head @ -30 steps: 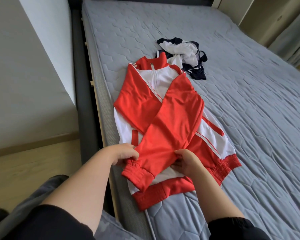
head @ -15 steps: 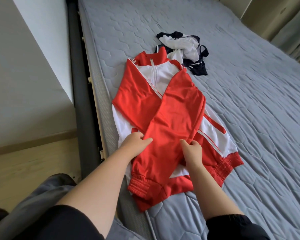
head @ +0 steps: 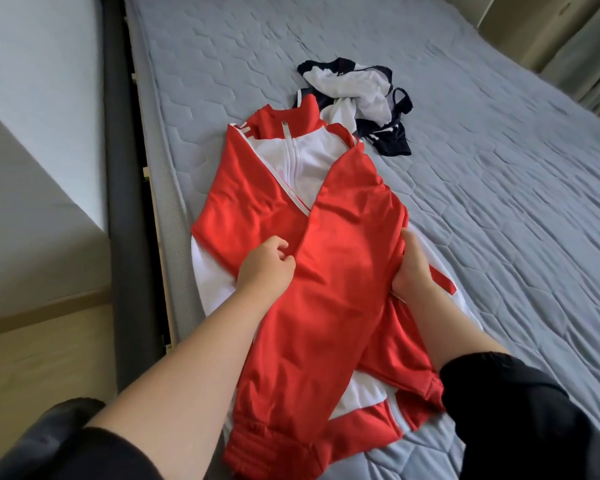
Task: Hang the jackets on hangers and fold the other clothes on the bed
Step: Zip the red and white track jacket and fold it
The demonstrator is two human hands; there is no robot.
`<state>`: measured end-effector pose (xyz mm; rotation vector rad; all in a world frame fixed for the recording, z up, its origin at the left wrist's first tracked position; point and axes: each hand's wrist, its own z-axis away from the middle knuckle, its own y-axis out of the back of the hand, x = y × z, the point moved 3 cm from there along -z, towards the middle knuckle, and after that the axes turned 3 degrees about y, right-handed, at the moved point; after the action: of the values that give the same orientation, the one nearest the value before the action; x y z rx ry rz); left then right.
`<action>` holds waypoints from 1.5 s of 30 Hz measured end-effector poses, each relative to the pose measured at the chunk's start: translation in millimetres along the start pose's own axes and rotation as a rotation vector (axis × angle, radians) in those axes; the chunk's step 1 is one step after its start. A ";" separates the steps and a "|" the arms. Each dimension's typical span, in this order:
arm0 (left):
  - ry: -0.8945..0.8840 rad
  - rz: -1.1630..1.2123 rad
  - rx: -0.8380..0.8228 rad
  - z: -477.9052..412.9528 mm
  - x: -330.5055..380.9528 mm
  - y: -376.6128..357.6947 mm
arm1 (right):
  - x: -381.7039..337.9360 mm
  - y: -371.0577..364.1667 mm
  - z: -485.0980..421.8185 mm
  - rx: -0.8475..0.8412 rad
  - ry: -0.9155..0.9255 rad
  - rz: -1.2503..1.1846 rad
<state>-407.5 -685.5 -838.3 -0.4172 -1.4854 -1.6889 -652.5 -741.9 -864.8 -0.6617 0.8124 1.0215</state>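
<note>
Right hand (head: 413, 268) clutched sleeve (head: 343, 271) edge; left hand (head: 265, 263) curled at other edge, hold unclear. Sleeve likely needed smoothing flat on jacket (head: 250, 202).

Right hand (head: 413, 271) partly under jacket (head: 257, 195)

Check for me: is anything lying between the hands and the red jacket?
Nothing visible does. The left hand touches one edge of the folded sleeve on the jacket, and the right hand grips the other edge. The other clothes lie beyond the collar, away from both hands.
</note>
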 end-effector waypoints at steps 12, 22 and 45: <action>0.167 -0.123 -0.200 -82.3 29.5 -57.8 | 7.4 -13.3 -65.5 -0.218 0.013 -0.249; 0.163 -0.320 -0.342 -83.6 25.8 -61.1 | -64.0 -31.6 -93.6 -0.276 0.014 -0.242; 0.119 -0.360 -0.328 -85.1 23.1 -64.7 | -61.2 -77.6 -62.1 -0.089 1.256 1.235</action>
<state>-447.4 -775.8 -885.4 -0.2226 -1.2507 -2.2161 -615.8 -849.7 -839.5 -0.8670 2.4728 1.7130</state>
